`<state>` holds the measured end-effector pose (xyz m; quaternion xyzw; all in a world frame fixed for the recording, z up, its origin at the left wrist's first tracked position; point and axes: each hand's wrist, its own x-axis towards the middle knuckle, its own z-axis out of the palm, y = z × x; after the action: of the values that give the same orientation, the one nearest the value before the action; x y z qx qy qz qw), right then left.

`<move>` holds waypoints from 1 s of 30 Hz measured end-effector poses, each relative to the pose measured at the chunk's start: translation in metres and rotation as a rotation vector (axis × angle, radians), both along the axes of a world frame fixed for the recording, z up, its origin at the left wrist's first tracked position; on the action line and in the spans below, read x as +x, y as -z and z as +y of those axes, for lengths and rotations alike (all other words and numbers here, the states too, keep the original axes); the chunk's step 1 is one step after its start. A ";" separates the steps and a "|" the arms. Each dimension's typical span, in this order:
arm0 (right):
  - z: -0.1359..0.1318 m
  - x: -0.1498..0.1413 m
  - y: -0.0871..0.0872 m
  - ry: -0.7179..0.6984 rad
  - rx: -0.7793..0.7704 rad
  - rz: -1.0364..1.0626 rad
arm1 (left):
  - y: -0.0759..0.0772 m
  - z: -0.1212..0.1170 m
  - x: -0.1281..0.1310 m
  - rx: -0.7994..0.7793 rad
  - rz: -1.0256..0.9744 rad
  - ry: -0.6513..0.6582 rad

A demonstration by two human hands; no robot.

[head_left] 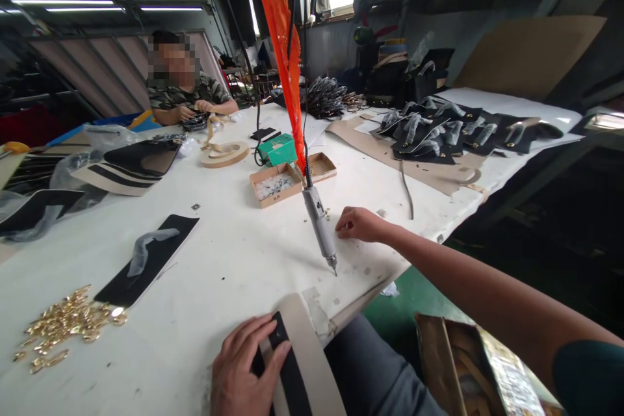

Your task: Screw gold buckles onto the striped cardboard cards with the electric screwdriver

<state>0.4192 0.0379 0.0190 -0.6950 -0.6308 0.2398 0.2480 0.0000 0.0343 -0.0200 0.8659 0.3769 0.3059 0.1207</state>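
My left hand grips a beige panel with black strips at the table's front edge, its thumb and fingers resting on the black part. My right hand is by the tabletop, fingers curled and pinched together; what they hold, if anything, cannot be made out. Just left of it hangs a grey electric screwdriver, its bit pointing down above the table. A few tiny brass-coloured pieces lie between the screwdriver and my right hand.
A small carton of clear and metal bits, a second carton and a green box stand behind. Gold fittings and a black panel with a wrapped handle lie left. Wrapped pieces pile up right. A co-worker sits opposite.
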 end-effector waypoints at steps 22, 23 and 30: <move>0.061 0.013 -0.011 0.228 -0.219 0.032 | 0.005 0.007 -0.009 0.021 0.109 0.010; 0.065 0.013 -0.011 0.227 -0.239 0.033 | 0.005 0.007 -0.009 0.024 0.100 0.008; 0.083 0.009 -0.012 0.269 -0.292 0.005 | 0.002 0.003 -0.004 0.045 0.048 -0.010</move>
<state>0.4284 0.1205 0.0315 -0.8010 -0.4903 0.2953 0.1757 -0.0042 0.0371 -0.0221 0.8737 0.3769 0.2938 0.0908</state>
